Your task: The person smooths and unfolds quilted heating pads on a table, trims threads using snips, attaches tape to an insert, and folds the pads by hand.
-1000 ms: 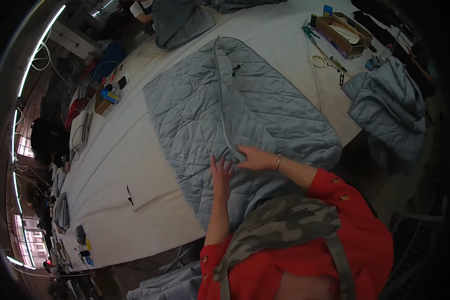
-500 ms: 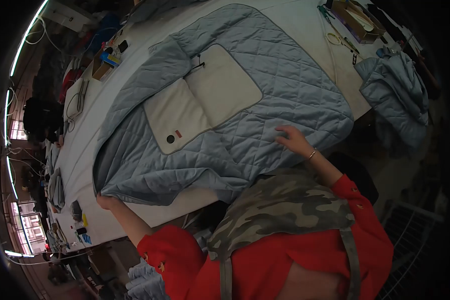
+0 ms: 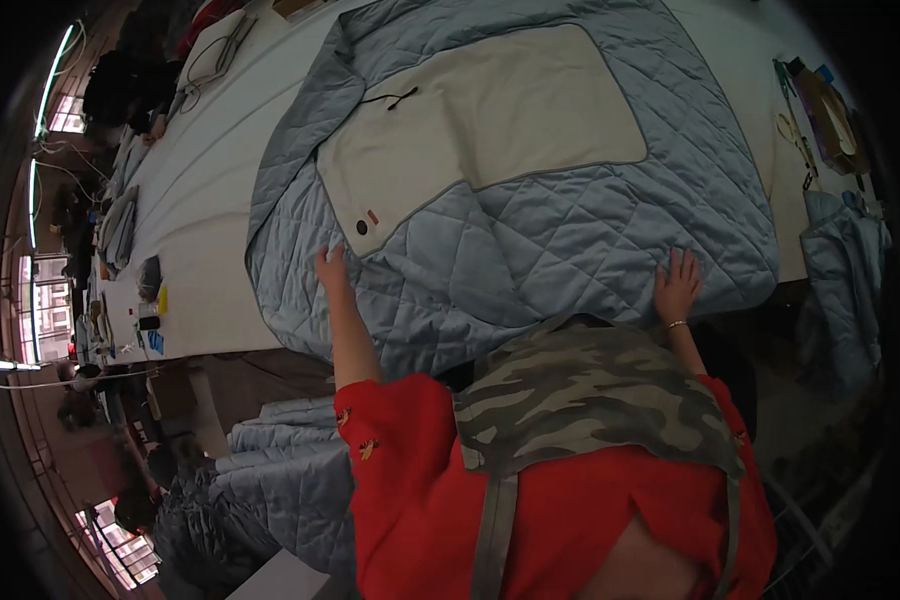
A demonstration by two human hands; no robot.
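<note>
A grey-blue quilted fabric piece (image 3: pixel 570 230) lies spread over the table, its upper left part folded over. Sewn on it is a cream panel (image 3: pixel 510 110) with a dark round mark, a small red tag and a short black cord (image 3: pixel 402 98). My left hand (image 3: pixel 332 265) touches the quilt just left of the panel's lower corner, fingers apart. Flat on the quilt near its lower right edge rests my right hand (image 3: pixel 678 285), fingers spread, holding nothing.
More quilted fabric (image 3: pixel 840 270) hangs off the table's right end. A cardboard box (image 3: pixel 828 115) and scissors (image 3: pixel 788 128) lie at the right. Quilted pieces (image 3: pixel 290 470) are piled below the white table (image 3: pixel 205 270). Folded items (image 3: pixel 118 228) sit at the left.
The quilt has been unfolded leftward, exposing the cream panel. My left hand has let go of the quilt's edge. My right hand has moved right and lies flat. The view has shifted.
</note>
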